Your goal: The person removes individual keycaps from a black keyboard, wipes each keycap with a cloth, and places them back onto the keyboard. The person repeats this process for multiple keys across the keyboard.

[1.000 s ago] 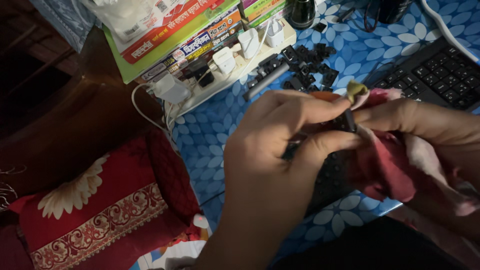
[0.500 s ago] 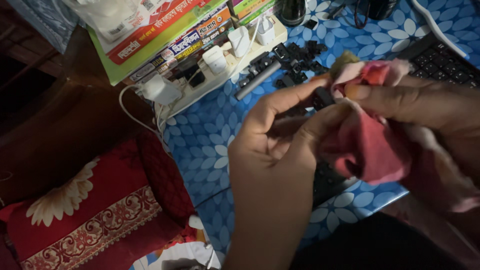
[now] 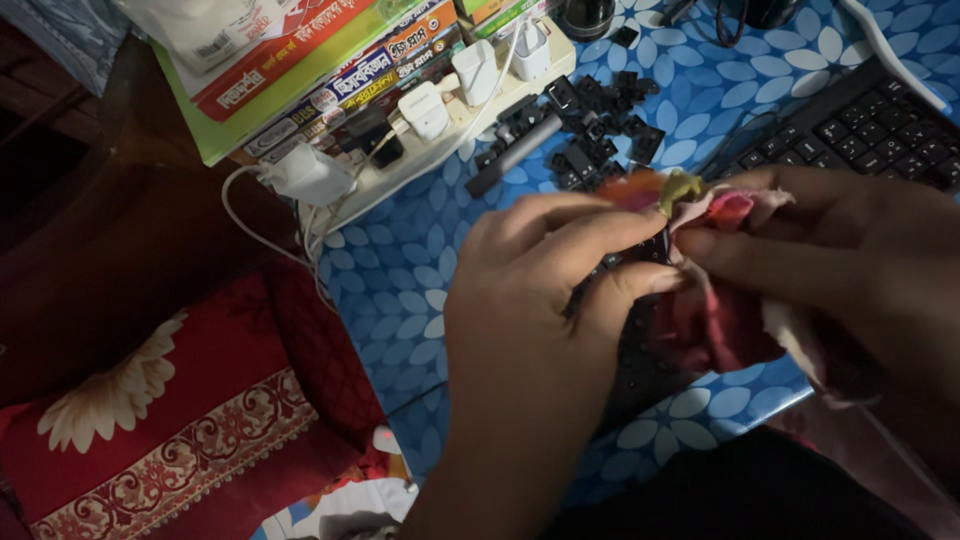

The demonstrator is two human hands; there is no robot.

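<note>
Shifted since half a second back: cloth now bunched lower and more to the right, less of it spread over the fingers; hands pulled slightly nearer the camera; heap of keycaps further into view. Left hand centre frame, thumb and forefinger pressed together, pinching a small dark keycap, mostly hidden. Right hand just right of it, fingers curled and closed on the red cloth, one fingertip wrapped in the fabric and pushed against the pinched piece. Probably held that way so one hand steadies the cap while the other rubs it; a judgement only. Both hands above the near edge of the table, blue flowered cover. Dark flat slab under the hands, likely a stripped keyboard base, too dim to be sure. Loose keycaps heaped on the table at far centre, touching one another, within easy reach. Black keyboard at far right, keys in place. White power strip at far left of the table, several white plugs and one dark one seated in its sockets, white cord trailing off the left edge. Books stacked behind the strip, a white packet on top. Dark round pot at the far edge, contents not visible. Red cushion near left, off the table.
</note>
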